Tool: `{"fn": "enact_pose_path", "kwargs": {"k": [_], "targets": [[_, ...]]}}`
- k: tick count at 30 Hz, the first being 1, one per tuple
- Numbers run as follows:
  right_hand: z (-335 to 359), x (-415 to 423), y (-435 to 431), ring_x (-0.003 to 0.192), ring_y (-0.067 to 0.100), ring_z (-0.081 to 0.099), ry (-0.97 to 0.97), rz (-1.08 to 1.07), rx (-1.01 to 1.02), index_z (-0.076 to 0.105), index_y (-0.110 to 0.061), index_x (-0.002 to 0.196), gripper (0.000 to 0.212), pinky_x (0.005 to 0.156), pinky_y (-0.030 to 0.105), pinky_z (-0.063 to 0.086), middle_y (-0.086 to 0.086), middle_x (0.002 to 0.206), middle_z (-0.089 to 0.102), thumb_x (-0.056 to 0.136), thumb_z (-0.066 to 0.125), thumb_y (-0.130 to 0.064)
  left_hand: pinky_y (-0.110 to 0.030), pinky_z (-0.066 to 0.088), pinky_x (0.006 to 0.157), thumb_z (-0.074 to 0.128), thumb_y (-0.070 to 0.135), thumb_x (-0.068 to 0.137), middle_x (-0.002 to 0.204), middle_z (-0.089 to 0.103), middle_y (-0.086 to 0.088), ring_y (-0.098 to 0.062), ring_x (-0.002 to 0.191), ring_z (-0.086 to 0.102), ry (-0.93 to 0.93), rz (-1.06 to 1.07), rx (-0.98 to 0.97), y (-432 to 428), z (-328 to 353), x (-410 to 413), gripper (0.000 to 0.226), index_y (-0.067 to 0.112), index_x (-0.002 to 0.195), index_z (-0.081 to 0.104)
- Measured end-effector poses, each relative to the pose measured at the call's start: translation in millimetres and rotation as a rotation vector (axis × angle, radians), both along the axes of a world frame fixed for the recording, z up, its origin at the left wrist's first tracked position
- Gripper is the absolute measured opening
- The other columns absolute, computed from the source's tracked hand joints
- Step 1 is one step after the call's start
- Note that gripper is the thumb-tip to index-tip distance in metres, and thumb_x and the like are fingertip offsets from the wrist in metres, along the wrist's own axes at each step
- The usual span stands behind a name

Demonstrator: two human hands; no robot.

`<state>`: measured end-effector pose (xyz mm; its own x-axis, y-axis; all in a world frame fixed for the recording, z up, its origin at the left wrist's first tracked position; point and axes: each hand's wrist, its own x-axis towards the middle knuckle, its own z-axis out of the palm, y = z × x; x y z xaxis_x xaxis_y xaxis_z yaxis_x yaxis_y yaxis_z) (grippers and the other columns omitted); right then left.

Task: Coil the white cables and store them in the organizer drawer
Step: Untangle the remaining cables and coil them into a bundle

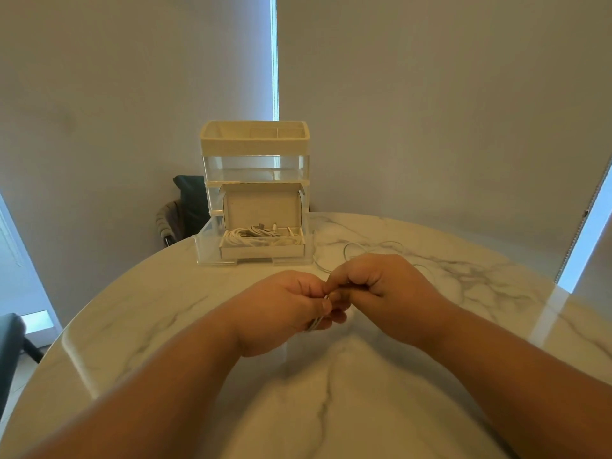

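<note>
Left hand (pixel 284 308) fingers clamp white cable (pixel 315 324) loops; right hand (pixel 374 283) pinches next strand; better keep loops equal, tension light, w/o twist, before open drawer (pixel 207 250).

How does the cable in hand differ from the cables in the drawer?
The cable in hand is gripped by the left hand and right hand; the stored cables lie untouched in a box in the open drawer. The cable in hand trails loose over the table; the stored cables are coiled. Both are white.
</note>
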<state>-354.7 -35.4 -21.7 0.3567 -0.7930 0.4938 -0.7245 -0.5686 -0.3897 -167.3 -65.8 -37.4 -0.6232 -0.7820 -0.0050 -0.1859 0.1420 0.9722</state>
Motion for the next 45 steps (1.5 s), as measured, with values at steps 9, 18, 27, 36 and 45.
{"fn": "enact_pose_path", "kwargs": {"k": [9, 18, 27, 36, 45], "targets": [[3.7, -0.5, 2.2, 0.078, 0.005, 0.066, -0.097, 0.018, -0.013, 0.073, -0.026, 0.084, 0.012, 0.068, 0.019, 0.051, -0.013, 0.075, 0.070, 0.084, 0.071, -0.014, -0.046, 0.054, 0.095, 0.057, 0.009, 0.096, 0.097, 0.076, -0.003, -0.022, 0.099, 0.071, -0.182, 0.049, -0.256, 4.3, 12.3, 4.0, 0.021, 0.016, 0.097, 0.077], [7.6, -7.3, 0.8, 0.074, 0.005, 0.065, -0.182, 0.000, 0.045, 0.074, -0.024, 0.077, 0.009, 0.067, 0.024, 0.052, -0.014, 0.073, 0.070, 0.080, 0.076, -0.016, -0.043, 0.057, 0.090, 0.054, 0.004, 0.097, 0.091, 0.076, -0.007, -0.021, 0.088, 0.074, -0.085, 0.001, -0.221, 7.5, 14.8, 0.7, 0.019, 0.007, 0.100, 0.073], [4.7, -9.9, -0.3, 0.073, 0.009, 0.067, -0.331, -0.001, 0.089, 0.072, -0.018, 0.077, 0.009, 0.072, 0.030, 0.055, -0.008, 0.073, 0.071, 0.082, 0.074, -0.010, -0.031, 0.059, 0.076, 0.050, -0.003, 0.097, 0.087, 0.072, -0.017, -0.030, 0.095, 0.072, 0.275, 0.028, 0.204, 10.9, 6.3, -12.6, 0.017, -0.001, 0.096, 0.067], [-2.0, -12.8, -2.5, 0.073, 0.006, 0.066, -0.285, -0.030, 0.087, 0.070, -0.023, 0.075, 0.012, 0.069, 0.025, 0.052, -0.011, 0.071, 0.071, 0.082, 0.074, -0.014, -0.026, 0.053, 0.062, 0.047, 0.004, 0.101, 0.082, 0.071, -0.010, -0.017, 0.066, 0.066, 0.159, 0.046, 0.160, 10.3, 4.3, -14.9, 0.021, 0.005, 0.101, 0.068], [-5.3, -12.6, -5.1, 0.074, 0.003, 0.064, -0.221, -0.061, 0.094, 0.070, -0.026, 0.076, 0.011, 0.066, 0.012, 0.045, -0.016, 0.072, 0.069, 0.084, 0.071, -0.017, -0.029, 0.058, 0.065, 0.051, 0.006, 0.099, 0.092, 0.073, -0.014, -0.022, 0.076, 0.072, 0.172, 0.046, 0.253, 11.6, 4.0, -12.9, 0.017, 0.000, 0.105, 0.067]]}}
